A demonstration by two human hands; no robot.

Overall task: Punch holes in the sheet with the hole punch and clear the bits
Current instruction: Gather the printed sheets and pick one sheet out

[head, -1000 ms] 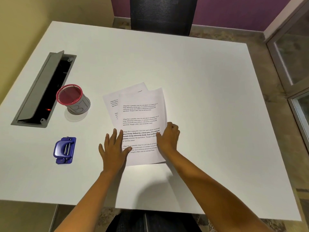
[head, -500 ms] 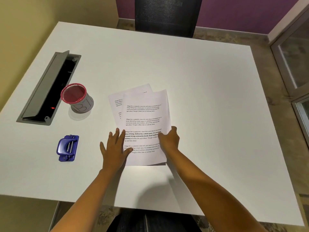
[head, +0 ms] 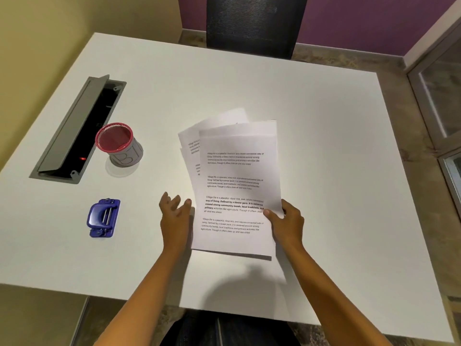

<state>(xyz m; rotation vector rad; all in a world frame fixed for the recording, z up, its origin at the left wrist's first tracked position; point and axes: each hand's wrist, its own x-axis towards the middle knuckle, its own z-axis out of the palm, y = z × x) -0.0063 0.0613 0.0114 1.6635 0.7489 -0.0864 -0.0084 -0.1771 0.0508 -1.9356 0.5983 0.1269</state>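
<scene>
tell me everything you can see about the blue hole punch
The blue hole punch is a small glossy plastic two-hole punch with a rounded press lever on top and two metal rods showing along its right side. It lies flat on the white table, lever not pressed, near the front left, below the red mesh cup. Nothing touches it; the left hand is open to its right, well apart. No paper is in it.
</scene>
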